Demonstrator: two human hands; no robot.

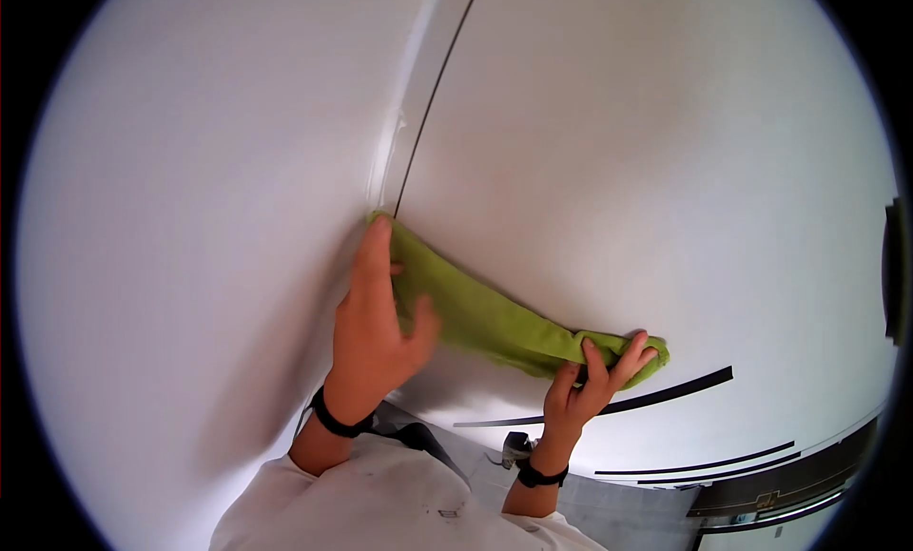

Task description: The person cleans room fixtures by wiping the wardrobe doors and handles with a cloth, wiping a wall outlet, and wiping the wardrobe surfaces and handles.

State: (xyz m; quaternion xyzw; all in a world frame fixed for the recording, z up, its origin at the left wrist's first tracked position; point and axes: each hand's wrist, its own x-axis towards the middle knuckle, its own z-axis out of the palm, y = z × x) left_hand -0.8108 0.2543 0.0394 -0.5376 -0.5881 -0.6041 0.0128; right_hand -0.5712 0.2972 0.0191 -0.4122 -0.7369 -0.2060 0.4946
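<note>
A green cloth (475, 309) is stretched between my two hands across a white panelled surface. My left hand (371, 332) presses one end of it with its fingertips into the corner where two white surfaces meet; the thumb is smeared by motion. At the cloth's other, bunched end, my right hand (594, 389) has its fingers laid over the folds, holding it against the surface. Both wrists wear a black band.
A thin dark line (437, 90) runs up the surface from the cloth's left end, beside a glossy white strip (385, 152) along the corner. A black strip (670, 389) lies below right. Further down, a floor (618, 508) shows.
</note>
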